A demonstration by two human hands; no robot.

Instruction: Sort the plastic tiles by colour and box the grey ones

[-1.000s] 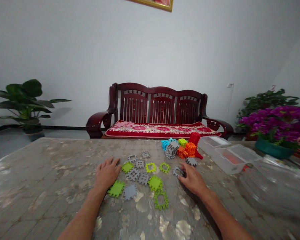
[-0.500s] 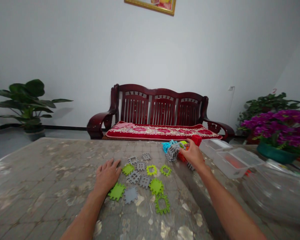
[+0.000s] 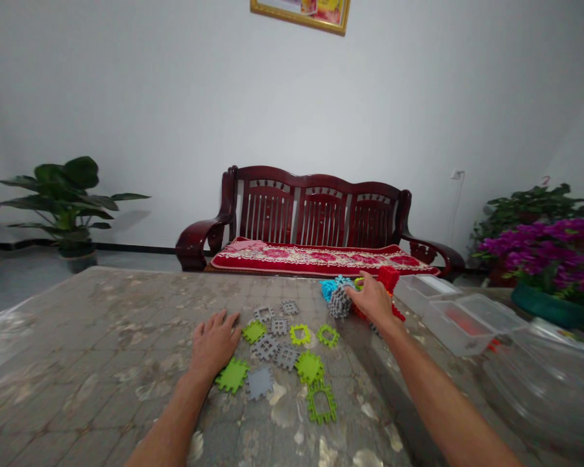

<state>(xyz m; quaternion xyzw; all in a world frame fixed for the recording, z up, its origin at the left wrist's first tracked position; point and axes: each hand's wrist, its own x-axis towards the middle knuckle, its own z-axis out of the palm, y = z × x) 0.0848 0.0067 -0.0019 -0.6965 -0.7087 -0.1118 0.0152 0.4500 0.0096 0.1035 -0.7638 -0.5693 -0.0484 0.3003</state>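
Note:
My left hand (image 3: 216, 342) lies palm down on the table, fingers apart, holding nothing, just left of a small green square piece (image 3: 254, 331). My right hand (image 3: 371, 299) reaches to the pile at the table's far side, its fingertips at the grey pieces (image 3: 340, 302); whether it grips one is hidden. Blue pieces (image 3: 328, 288) and red pieces (image 3: 388, 277) lie around it. Between the hands several flat notched pieces are spread out: a grey lattice piece (image 3: 287, 356), a solid grey one (image 3: 259, 383), a solid green one (image 3: 309, 368) and a green frame (image 3: 322, 402).
Open clear plastic boxes (image 3: 460, 327) stand right of the pile, with a large clear container (image 3: 547, 383) nearer. A purple flower pot (image 3: 555, 305) is at the far right. Beyond the table (image 3: 102, 363) stands a wooden bench (image 3: 321, 207).
The view has shifted slightly, so the scene sits a little further right and lower. My right hand has moved slightly left over the grey pieces. My left hand rests as before.

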